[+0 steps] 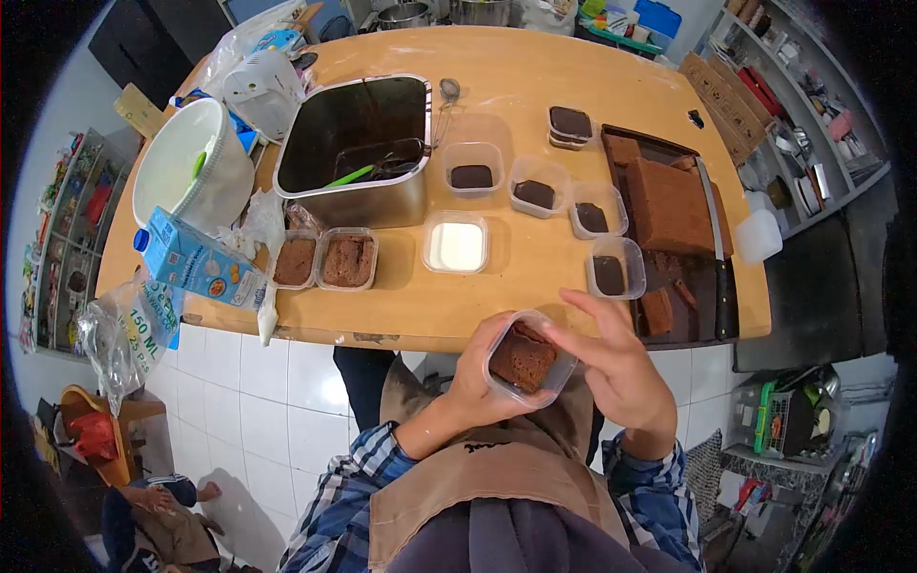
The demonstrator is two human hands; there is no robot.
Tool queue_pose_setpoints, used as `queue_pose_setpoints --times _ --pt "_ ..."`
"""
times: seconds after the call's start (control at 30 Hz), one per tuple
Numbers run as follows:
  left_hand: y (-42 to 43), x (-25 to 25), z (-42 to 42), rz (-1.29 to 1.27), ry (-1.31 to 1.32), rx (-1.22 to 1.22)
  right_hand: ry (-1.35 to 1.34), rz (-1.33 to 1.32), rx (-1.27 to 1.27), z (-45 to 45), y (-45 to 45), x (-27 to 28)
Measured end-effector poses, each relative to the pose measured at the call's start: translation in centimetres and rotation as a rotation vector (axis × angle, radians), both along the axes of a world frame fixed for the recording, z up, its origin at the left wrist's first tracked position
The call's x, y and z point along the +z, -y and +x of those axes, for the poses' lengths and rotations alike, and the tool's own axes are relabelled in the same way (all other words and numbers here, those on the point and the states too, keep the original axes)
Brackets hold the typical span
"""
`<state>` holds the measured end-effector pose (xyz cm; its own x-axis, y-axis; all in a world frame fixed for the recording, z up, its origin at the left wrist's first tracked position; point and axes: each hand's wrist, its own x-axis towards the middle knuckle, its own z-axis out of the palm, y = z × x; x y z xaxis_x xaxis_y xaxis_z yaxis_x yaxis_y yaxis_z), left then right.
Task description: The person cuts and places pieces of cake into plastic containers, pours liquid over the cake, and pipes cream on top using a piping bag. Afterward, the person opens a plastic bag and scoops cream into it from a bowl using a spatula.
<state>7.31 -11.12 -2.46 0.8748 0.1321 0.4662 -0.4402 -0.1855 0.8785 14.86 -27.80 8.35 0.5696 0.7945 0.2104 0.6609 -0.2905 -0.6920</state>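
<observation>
My left hand (468, 382) is wrapped round a small clear plastic container (556, 387), held tilted in front of the apron. Inside it sits a brown cake piece (523, 359) with a crumbly top. My right hand (619, 368) has its fingers stretched out and apart, fingertips at the container's right rim by the cake. Whether they touch the cake I cannot tell. Just beyond stand tubs with a dark layer at the bottom, among them a near tub (611, 272). One tub is filled with white cream (457, 245).
On the right, a dark tray (678, 306) carries a large cake slab (674, 205) and a long knife (716, 229). A deep metal pan (373, 205), cake-filled tubs (346, 260), a white bowl (177, 153) and a blue carton (201, 258) stand left. Another person sits at lower left.
</observation>
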Motion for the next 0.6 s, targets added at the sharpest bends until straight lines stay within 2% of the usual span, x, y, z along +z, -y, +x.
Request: queue_pose_setpoints --times 0.07,0.17,0.37,0.47,0.6 --pt "-0.2 0.1 0.2 0.008 0.054 0.012 0.04 0.01 0.016 0.0 0.3 0.4" --pt "-0.1 0.2 -0.1 -0.065 -0.012 -0.028 0.047 -0.009 0.031 -0.9 -0.2 0.0" --pt "-0.4 -0.3 -0.1 -0.049 0.081 -0.062 0.178 -0.232 -0.05 -2.0 -0.7 -0.3" --pt "-0.9 0.4 0.0 -0.009 0.086 -0.118 0.162 -0.158 -0.03 -1.9 -0.7 -0.2" --pt "-1.4 0.3 -0.2 0.016 0.043 -0.172 0.224 -0.21 -0.036 -2.0 -1.1 -0.2"
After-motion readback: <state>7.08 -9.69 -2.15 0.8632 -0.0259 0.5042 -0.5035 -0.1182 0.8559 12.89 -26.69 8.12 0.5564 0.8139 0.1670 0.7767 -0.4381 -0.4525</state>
